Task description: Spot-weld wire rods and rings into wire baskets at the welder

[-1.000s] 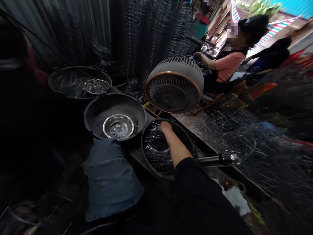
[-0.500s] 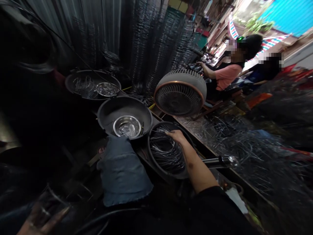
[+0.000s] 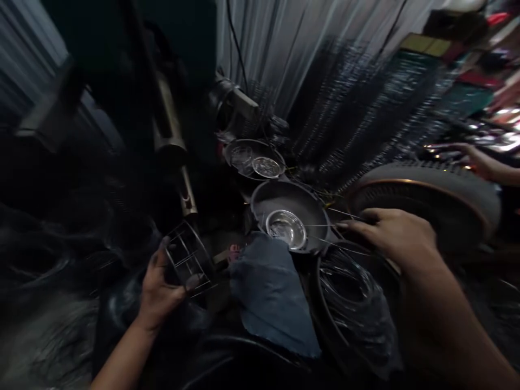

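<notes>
My left hand (image 3: 160, 290) grips a round wire frame (image 3: 187, 254) at the lower left, thumb and fingers around its sides. Directly above that frame is the tip of a pale metal machine arm (image 3: 189, 203). My right hand (image 3: 400, 235) pinches a few thin metal wires (image 3: 319, 225), whose free ends point left. Under it, a dark basin (image 3: 331, 319) contains a coil of loose wires (image 3: 357, 303). Left of this basin lies a blue-grey cloth (image 3: 276, 298). Behind the cloth, a second basin (image 3: 264, 195) bears a shiny steel bowl (image 3: 286, 227).
Farther back, another basin (image 3: 231, 149) holds wire pieces and a small dish (image 3: 266, 167). A large fan (image 3: 422, 203) stands at right, close to my right hand. Tall stacks of wire parts (image 3: 365, 103) lean by the corrugated wall. Another person's arm (image 3: 483, 162) shows beyond the fan.
My right hand has come up out of the wire basin with a few wires. My left hand has lifted the wire frame to below the machine arm. The view has swung left.
</notes>
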### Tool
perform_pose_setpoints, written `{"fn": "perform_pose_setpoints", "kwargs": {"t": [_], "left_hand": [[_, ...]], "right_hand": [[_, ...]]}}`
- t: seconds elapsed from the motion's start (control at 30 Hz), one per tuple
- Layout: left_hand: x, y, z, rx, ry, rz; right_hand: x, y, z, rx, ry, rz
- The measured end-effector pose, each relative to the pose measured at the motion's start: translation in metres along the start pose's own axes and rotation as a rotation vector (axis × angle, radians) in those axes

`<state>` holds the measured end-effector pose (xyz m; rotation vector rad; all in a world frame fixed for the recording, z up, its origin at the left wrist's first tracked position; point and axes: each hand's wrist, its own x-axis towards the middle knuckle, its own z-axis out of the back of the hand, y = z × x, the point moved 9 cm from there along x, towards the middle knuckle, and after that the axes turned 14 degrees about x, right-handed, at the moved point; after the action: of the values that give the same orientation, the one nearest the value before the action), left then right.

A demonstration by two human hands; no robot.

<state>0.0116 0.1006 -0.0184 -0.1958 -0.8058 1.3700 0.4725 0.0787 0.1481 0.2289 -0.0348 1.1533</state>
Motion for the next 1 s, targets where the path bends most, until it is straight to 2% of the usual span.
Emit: {"fn": "perform_pose_setpoints", "kwargs": {"t": [0.07, 0.2, 0.27, 0.33, 0.43, 0.63, 1.0], "left_hand": [[0.01, -0.002, 0.002, 0.025, -0.024, -0.042], [0.024, -0.004, 0.005, 0.074, -0.066, -0.099], [0.03, -0.003, 0.006, 0.086, -0.074, -0.111], [0.036, -0.001, 0.007, 0.088, -0.079, -0.119], [0.045, 0.001, 0.008, 0.087, -0.084, -0.136], [0.056, 0.005, 0.007, 0.095, -0.1, -0.185], [0.065, 0.014, 0.009, 0.038, -0.122, -0.173]], "right_hand": [[0.021, 0.056, -0.018, 0.219, 0.065, 0.12], [0.048, 0.158, -0.085, 0.745, 0.41, 0.273], [0.052, 0.194, -0.118, 0.913, 0.561, 0.294], [0.054, 0.217, -0.142, 0.994, 0.651, 0.283], [0.055, 0.234, -0.16, 1.093, 0.708, 0.239], [0.055, 0.245, -0.169, 1.19, 0.751, 0.162], [0.064, 0.258, -0.162, 1.15, 0.722, 0.227]]}}
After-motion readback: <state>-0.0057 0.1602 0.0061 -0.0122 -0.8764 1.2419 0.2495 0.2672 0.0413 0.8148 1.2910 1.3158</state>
